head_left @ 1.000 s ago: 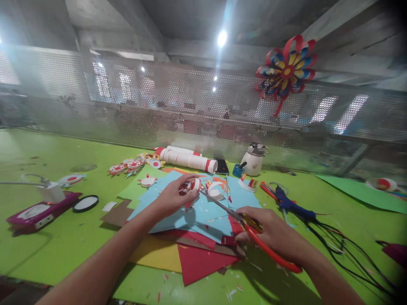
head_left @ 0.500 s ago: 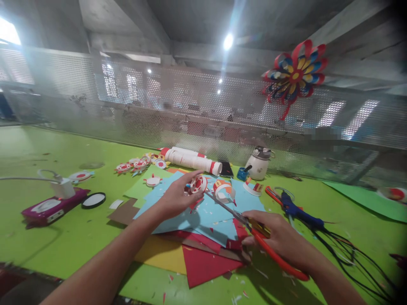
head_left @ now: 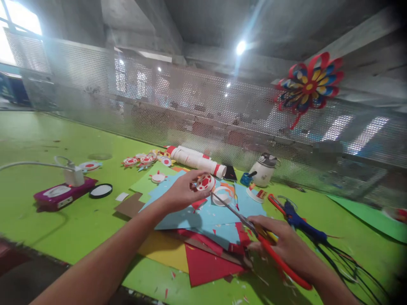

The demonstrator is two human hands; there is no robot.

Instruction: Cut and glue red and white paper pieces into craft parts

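My left hand (head_left: 182,191) pinches a small round paper piece (head_left: 205,182), white with red patches, and holds it up over the stack of coloured paper sheets (head_left: 203,237). My right hand (head_left: 280,245) grips red-handled scissors (head_left: 270,250); their blades point up-left, and the tips come close to the paper piece. Below the paper piece, a red-and-white paper ring (head_left: 222,195) lies on the blue sheet.
On the green table (head_left: 63,220): a purple device with a white charger (head_left: 63,192), a black-rimmed disc (head_left: 101,190), finished paper rosettes (head_left: 140,161), a white-and-red roll (head_left: 197,160), a white pot (head_left: 265,171), a blue glue gun (head_left: 299,218) with black cables. A perforated metal screen (head_left: 190,114) carries a paper flower (head_left: 310,84).
My left hand has lifted the round paper piece slightly up and right. The scissors stay close by it. The view has turned a little to the left.
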